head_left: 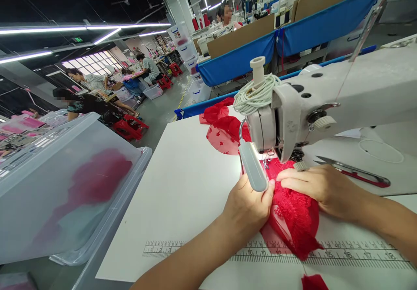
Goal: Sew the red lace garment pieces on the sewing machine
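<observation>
A red lace piece (293,212) is held flat on the white table (182,186), near its front edge, under the head of the sewing machine (325,103). The left hand (247,207) is pressed on the lace's left side, fingers curled. The right hand (316,186) is laid over its top, fingers extended. Thread snips (355,171) lie behind the right hand.
</observation>
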Demonstrator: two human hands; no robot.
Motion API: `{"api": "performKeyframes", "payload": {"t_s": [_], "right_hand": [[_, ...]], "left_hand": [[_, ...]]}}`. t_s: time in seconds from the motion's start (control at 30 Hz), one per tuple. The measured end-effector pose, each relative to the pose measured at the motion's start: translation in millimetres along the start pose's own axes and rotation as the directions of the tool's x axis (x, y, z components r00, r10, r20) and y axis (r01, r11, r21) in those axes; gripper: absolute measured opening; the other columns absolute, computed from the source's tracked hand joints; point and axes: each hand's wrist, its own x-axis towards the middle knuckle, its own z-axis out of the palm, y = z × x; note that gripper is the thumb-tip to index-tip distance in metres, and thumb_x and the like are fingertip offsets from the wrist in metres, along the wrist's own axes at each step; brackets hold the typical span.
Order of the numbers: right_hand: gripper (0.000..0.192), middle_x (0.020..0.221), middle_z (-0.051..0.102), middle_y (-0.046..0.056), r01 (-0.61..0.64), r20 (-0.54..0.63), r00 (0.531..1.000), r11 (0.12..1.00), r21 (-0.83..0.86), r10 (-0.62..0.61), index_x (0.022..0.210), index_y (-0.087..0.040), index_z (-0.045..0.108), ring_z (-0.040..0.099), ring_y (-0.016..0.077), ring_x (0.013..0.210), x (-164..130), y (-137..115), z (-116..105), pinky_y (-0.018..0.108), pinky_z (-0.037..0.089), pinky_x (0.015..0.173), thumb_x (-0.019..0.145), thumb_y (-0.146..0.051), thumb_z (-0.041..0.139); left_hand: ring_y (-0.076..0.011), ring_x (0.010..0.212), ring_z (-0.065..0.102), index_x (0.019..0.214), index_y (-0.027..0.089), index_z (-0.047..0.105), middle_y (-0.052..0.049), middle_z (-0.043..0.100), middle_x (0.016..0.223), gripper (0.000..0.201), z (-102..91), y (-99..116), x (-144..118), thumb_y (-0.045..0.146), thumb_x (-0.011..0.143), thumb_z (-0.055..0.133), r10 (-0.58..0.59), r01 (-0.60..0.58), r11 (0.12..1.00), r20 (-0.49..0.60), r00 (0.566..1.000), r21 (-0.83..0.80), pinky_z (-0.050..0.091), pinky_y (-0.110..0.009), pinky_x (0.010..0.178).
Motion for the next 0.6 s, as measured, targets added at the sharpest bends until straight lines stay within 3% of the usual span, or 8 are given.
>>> {"api": "performKeyframes", "payload": {"t_s": [0.23,0.37,0.6], "right_hand": [[0.027,0.075,0.067,0.001,-0.012,-0.032,0.999,0.998,-0.055,0.010,0.081,-0.022,0.055,0.050,0.0150,0.054,0.1,-3.7,1.6,0.030,0.028,0.051,0.090,-0.002,0.039],[0.027,0.074,0.064,0.000,-0.051,-0.103,0.994,0.998,-0.045,0.046,0.084,-0.023,0.054,0.048,0.0163,0.055,-6.7,-1.9,13.8,0.032,0.026,0.053,0.089,-0.002,0.038],[0.029,0.080,0.068,0.002,-0.056,-0.100,0.994,0.995,-0.084,0.048,0.087,-0.022,0.059,0.051,0.0168,0.056,-10.3,1.0,18.4,0.034,0.028,0.052,0.090,-0.003,0.038]], "left_hand": [[-0.0213,0.078,0.071,0.106,0.008,0.069,-0.014,0.075,0.092,0.023,-0.8,0.5,-0.7,-0.002,0.093,0.052,-0.035,0.033,0.999,-0.074,0.997,-0.023,0.056,-0.035,0.065],[-0.0208,0.078,0.070,0.107,0.009,0.069,-0.014,0.075,0.092,0.021,-0.3,0.0,-1.0,0.000,0.092,0.056,-0.028,0.026,0.999,-0.086,0.996,-0.020,0.056,-0.035,0.069],[-0.0229,0.085,0.071,0.111,0.007,0.070,-0.017,0.074,0.097,0.024,5.6,-1.0,-4.9,0.000,0.092,0.058,-0.018,0.017,1.000,-0.058,0.998,-0.020,0.056,-0.038,0.073]]}}
